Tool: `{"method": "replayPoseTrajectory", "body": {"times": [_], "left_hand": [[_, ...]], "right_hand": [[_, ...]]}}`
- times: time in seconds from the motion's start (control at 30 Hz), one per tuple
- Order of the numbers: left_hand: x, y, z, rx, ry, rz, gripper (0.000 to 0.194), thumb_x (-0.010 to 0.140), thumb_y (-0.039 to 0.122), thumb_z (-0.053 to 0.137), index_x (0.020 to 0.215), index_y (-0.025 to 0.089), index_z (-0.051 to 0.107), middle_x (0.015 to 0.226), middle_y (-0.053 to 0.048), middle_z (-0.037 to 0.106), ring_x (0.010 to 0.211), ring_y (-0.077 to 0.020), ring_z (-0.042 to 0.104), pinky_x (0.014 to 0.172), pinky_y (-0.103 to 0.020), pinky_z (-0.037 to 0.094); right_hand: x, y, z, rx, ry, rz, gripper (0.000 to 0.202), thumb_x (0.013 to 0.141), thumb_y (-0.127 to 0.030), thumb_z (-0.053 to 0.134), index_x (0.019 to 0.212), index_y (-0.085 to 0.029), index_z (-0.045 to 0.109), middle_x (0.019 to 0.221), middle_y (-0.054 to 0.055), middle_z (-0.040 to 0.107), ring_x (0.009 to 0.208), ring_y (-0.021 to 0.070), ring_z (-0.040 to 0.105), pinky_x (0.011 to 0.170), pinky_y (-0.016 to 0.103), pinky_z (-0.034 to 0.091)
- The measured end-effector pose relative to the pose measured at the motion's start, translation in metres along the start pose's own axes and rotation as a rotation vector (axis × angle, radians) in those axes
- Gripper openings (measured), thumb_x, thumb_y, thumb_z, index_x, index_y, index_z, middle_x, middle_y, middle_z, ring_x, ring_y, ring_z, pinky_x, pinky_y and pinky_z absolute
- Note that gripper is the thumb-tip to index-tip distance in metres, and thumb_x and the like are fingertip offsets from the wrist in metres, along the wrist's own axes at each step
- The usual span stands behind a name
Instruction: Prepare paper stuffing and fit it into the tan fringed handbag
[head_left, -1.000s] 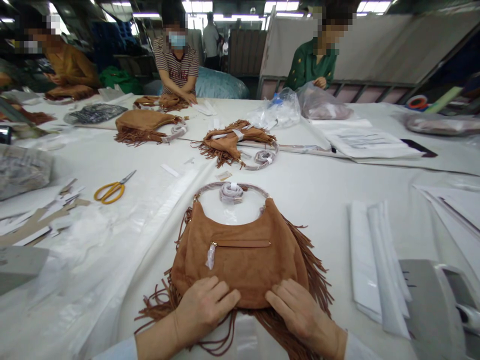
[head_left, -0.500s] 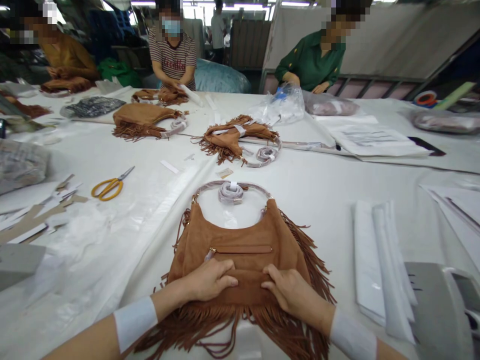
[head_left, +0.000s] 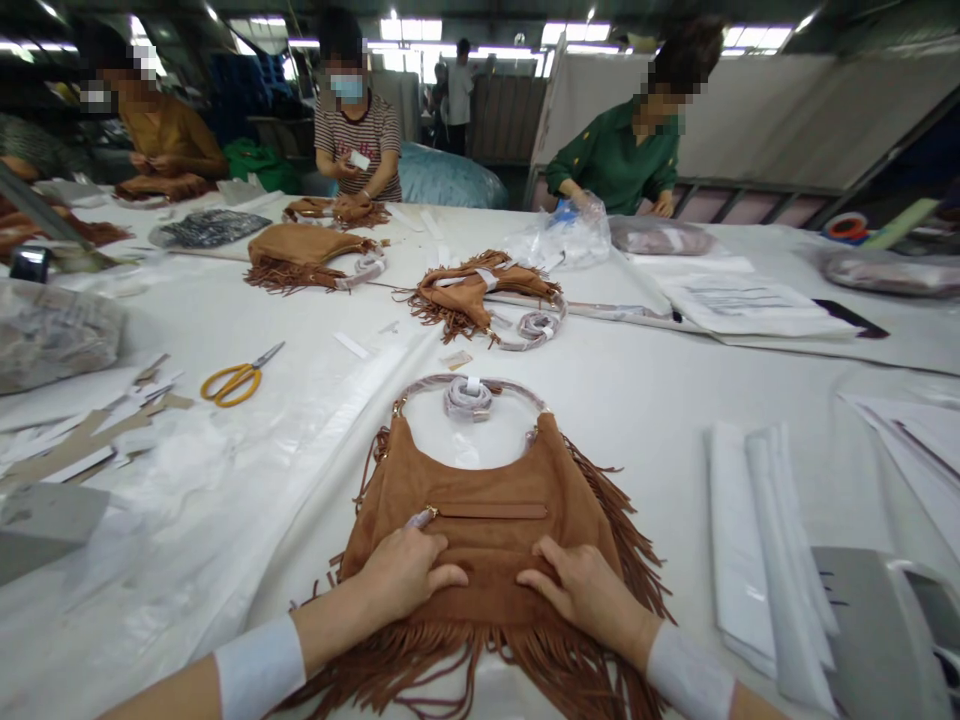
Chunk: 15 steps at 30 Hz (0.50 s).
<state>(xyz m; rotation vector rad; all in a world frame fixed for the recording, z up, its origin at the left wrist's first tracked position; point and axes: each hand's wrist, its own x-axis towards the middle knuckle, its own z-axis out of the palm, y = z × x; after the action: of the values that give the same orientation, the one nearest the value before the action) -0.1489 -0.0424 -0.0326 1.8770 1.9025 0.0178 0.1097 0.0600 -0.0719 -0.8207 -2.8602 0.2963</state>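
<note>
A brown suede shoulder bag [head_left: 487, 485] with long fringe lies flat before me, its handle end pointing away. Across its front runs a zipped pocket [head_left: 491, 511], the pull wrapped at the left end. Below that zip, my left hand [head_left: 405, 570] rests on the left part of the suede, thumb spread from the fingers. My right hand [head_left: 581, 580] lies opposite on the right part, thumb and fingers also apart. Both press on the surface, with bare suede between them. A wrapped, coiled strap [head_left: 467, 398] sits inside the handle loop. White bands cover both my forearms.
Yellow-handled scissors [head_left: 234, 383] lie to the left near card scraps [head_left: 90, 440]. Folded white sheets [head_left: 772, 550] and a grey device [head_left: 874, 620] are at right. Beyond are another fringed bag [head_left: 465, 298] and several co-workers, one in a green shirt [head_left: 622, 155].
My hands have spread slightly apart, and the pinched fold of suede between them has flattened. The view has tilted up a little. The striped-shirt co-worker now lifts a small white item.
</note>
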Motion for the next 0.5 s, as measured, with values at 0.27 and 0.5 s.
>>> {"method": "replayPoseTrajectory", "body": {"times": [0.27, 0.5], "left_hand": [[-0.023, 0.001, -0.009, -0.047, -0.073, 0.072, 0.035, 0.072, 0.043, 0.072, 0.100, 0.024, 0.062, 0.097, -0.007, 0.071, 0.097, -0.0313, 0.065, 0.083, -0.038, 0.049], [-0.017, 0.015, -0.004, -0.072, -0.183, 0.354, 0.041, 0.065, 0.010, 0.058, 0.100, 0.030, 0.066, 0.091, -0.001, 0.066, 0.081, -0.0203, 0.064, 0.072, -0.026, 0.048]], "right_hand": [[-0.006, -0.003, -0.011, 0.154, -0.091, 0.026, 0.033, 0.079, -0.044, 0.071, 0.092, -0.020, 0.053, 0.075, 0.000, 0.070, 0.072, 0.0222, 0.069, 0.061, 0.027, 0.043], [-0.009, -0.027, -0.046, 0.405, -0.261, -0.168, 0.013, 0.088, -0.013, 0.049, 0.084, -0.023, 0.057, 0.079, -0.003, 0.066, 0.078, 0.0149, 0.059, 0.073, 0.025, 0.042]]}}
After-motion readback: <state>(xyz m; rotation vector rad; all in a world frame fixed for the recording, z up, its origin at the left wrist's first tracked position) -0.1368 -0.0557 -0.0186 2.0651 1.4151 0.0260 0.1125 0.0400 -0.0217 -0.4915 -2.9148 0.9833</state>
